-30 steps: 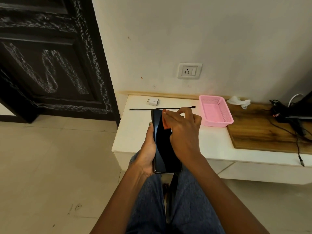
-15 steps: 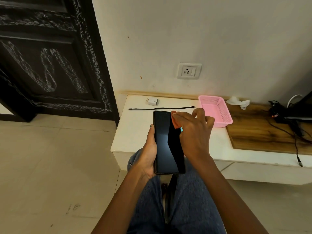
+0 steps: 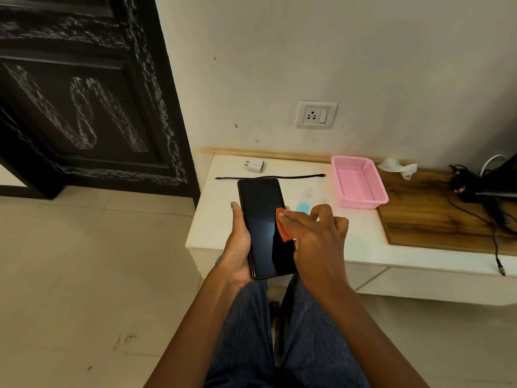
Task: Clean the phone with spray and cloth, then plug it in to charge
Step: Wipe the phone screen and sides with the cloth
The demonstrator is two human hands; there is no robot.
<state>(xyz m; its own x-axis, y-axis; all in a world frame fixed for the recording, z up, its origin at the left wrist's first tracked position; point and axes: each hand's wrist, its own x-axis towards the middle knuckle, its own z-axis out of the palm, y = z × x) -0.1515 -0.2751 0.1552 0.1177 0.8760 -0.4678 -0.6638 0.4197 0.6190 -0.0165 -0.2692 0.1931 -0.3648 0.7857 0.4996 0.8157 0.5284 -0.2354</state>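
My left hand point(image 3: 237, 247) holds a black phone point(image 3: 261, 225) upright by its left edge, screen dark and facing me, above the front of a white table point(image 3: 218, 219). My right hand point(image 3: 316, 236) pinches a small orange cloth point(image 3: 283, 226) and presses it against the right side of the screen, about halfway down. A small clear spray bottle point(image 3: 305, 201) with blue liquid lies on the table just behind my right hand. A white charger plug point(image 3: 255, 165) and a black cable point(image 3: 268, 177) lie at the back of the table. A wall socket point(image 3: 316, 114) sits above.
A pink plastic basket point(image 3: 359, 182) stands right of the spray bottle. A crumpled tissue point(image 3: 398, 166) and a wooden board point(image 3: 436, 214) lie further right, with a tangle of black wires point(image 3: 475, 189). A dark door point(image 3: 78, 107) is at left.
My right hand with the cloth has slid from the top of the screen down and to the right, uncovering the spray bottle behind it. The phone has stayed in my left hand.
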